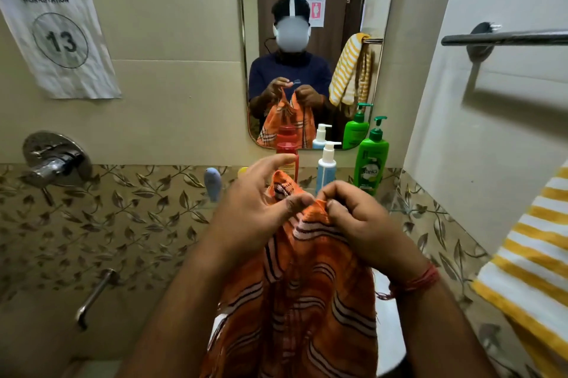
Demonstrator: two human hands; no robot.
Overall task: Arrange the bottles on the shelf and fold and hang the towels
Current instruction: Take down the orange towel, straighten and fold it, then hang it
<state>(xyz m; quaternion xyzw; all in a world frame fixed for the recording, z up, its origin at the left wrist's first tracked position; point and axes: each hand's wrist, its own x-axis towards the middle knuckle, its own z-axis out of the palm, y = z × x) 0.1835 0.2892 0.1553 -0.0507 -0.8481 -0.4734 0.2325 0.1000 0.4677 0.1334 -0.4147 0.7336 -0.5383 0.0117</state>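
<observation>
An orange checked towel hangs down in front of me, held by its top edge. My left hand pinches one corner between thumb and finger, its other fingers spread. My right hand is closed on the neighbouring corner. Behind them, a glass shelf under the mirror carries a red bottle, a white-and-blue pump bottle and a green pump bottle. A small blue bottle stands at the shelf's left, beside a yellow item that my hand mostly hides.
A yellow-and-white striped towel hangs at the right edge. A dark towel bar is fixed on the right wall. A chrome tap and spout are on the left wall. The mirror reflects me and the bottles.
</observation>
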